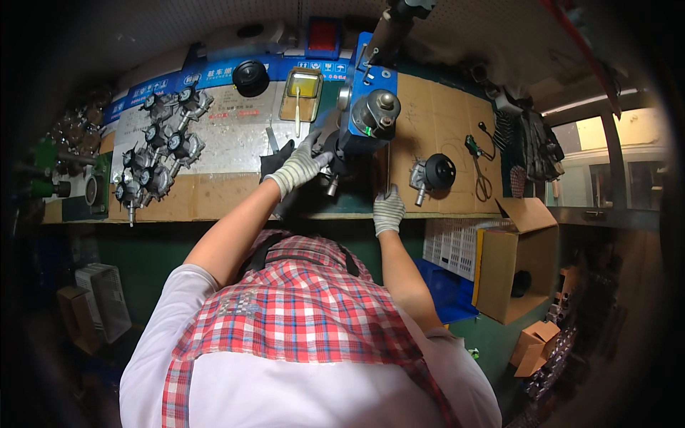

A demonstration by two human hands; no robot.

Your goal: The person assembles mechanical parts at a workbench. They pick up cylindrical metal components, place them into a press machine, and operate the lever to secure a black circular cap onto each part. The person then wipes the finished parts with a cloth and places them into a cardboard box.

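My left hand [301, 168], in a striped work glove, reaches under the head of a blue bench press [367, 118]. Its fingers grip a metal pump part [332, 185] with a dark round top, partly hidden by the hand and the press. Wrapped round the lower end of the press's thin metal lever [389, 167] is my right hand [389, 210], also gloved, near the bench's front edge. To the right of the lever lies a water pump [432, 176] with a black pulley.
Several metal pump bodies [160, 146] cluster on cardboard at the left. Behind stand a black pulley [250, 78] and a tray with yellow liquid [305, 85] and a brush [297, 114]. Scissors [484, 187] lie at the right. An open carton [519, 267] stands below the bench's right end.
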